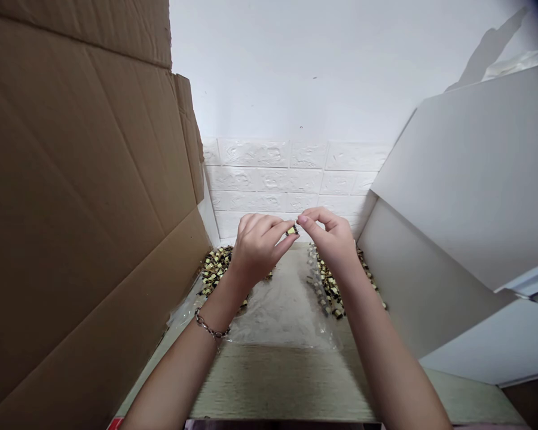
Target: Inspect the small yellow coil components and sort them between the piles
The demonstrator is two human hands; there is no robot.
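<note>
A small yellow-and-black coil part [292, 230] with thin pins is pinched between the thumb and fingers of my left hand [259, 242]. My right hand [330, 234] is closed in a pinch at the part's right end, thumb against forefinger. What lies between those right fingertips is too small to make out. Below and behind the left hand spreads a pile of similar yellow-and-black parts [216, 266]. A second pile of parts [332, 286] sits by my right forearm, which partly covers it.
Clear plastic sheeting [282, 310] lies over the pale wooden tabletop [278, 382]. A tall brown cardboard sheet [85, 197] walls off the left side. White panels [470, 179] stand on the right, and a white brick-patterned wall [273, 179] closes the back.
</note>
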